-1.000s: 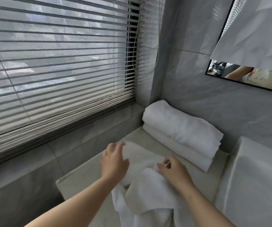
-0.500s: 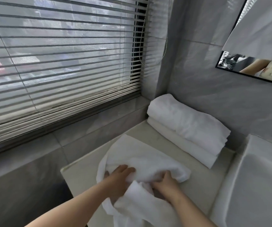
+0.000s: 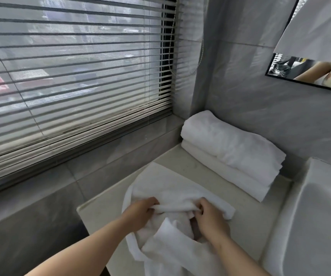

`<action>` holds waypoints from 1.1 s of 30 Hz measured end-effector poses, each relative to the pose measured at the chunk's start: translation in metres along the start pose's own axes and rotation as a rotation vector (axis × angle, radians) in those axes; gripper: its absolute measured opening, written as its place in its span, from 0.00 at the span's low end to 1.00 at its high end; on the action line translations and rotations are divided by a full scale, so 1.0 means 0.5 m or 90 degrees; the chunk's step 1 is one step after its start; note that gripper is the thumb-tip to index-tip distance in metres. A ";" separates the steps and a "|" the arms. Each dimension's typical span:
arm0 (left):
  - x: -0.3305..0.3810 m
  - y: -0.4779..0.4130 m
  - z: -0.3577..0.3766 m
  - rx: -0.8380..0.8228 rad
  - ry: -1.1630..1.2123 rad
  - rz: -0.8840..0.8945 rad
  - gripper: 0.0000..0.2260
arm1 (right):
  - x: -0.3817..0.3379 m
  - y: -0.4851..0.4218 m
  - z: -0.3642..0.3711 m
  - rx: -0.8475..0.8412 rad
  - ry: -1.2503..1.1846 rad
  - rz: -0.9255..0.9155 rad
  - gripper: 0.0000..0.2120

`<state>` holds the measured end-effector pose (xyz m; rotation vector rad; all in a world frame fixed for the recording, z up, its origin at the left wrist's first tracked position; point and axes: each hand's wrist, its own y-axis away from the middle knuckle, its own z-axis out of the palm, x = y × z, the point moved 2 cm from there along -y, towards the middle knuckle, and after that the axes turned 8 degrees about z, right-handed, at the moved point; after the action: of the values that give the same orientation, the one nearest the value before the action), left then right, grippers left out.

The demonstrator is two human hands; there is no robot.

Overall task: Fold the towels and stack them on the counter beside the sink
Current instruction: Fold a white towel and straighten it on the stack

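A loose white towel (image 3: 166,188) lies bunched on the pale counter (image 3: 99,214), part of it hanging over the near edge. My left hand (image 3: 140,213) grips a rolled fold of it on the left. My right hand (image 3: 210,218) pinches the same fold on the right, fingers curled into the cloth. Behind them, two folded white towels (image 3: 232,150) sit stacked against the grey wall in the corner.
The white sink (image 3: 320,216) borders the counter on the right. A window with slatted blinds (image 3: 71,76) and its grey sill (image 3: 61,176) runs along the left. A mirror (image 3: 308,74) hangs on the wall above right.
My hands went from resting flat on the spread towel to pulling back toward me and gripping a gathered fold. The towel is now more bunched at the near side.
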<state>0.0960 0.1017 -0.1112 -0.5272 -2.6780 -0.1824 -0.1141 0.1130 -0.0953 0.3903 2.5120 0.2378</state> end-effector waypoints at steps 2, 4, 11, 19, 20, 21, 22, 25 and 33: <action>0.010 -0.011 -0.009 0.016 0.079 -0.023 0.11 | -0.008 -0.010 -0.033 0.071 -0.049 -0.042 0.11; 0.029 -0.025 -0.022 0.110 0.018 -0.055 0.11 | -0.017 -0.018 -0.066 0.146 -0.159 -0.069 0.08; 0.113 -0.034 0.013 0.072 0.260 -0.193 0.19 | -0.012 -0.016 -0.072 0.174 -0.484 0.066 0.12; 0.064 -0.005 0.040 -0.184 0.027 -0.098 0.33 | 0.039 -0.027 0.036 0.018 -0.437 0.264 0.11; 0.060 -0.005 0.034 -0.194 0.029 -0.094 0.33 | 0.037 -0.026 0.036 0.015 -0.405 0.277 0.10; 0.056 -0.003 0.027 -0.204 0.027 -0.088 0.33 | 0.041 -0.029 0.039 0.008 -0.380 0.278 0.08; 0.052 0.000 0.022 -0.214 0.022 -0.079 0.31 | 0.043 -0.027 0.041 -0.005 -0.362 0.275 0.06; 0.041 0.008 0.016 -0.228 0.018 -0.051 0.25 | 0.059 -0.032 0.052 -0.004 -0.329 0.263 0.07; 0.048 0.014 0.003 -0.183 0.018 -0.067 0.17 | 0.043 -0.036 0.055 -0.015 -0.433 0.245 0.12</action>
<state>0.0778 0.1163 -0.1022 -0.4632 -2.6686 -0.6059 -0.1192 0.1055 -0.1336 0.7942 1.7544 0.2331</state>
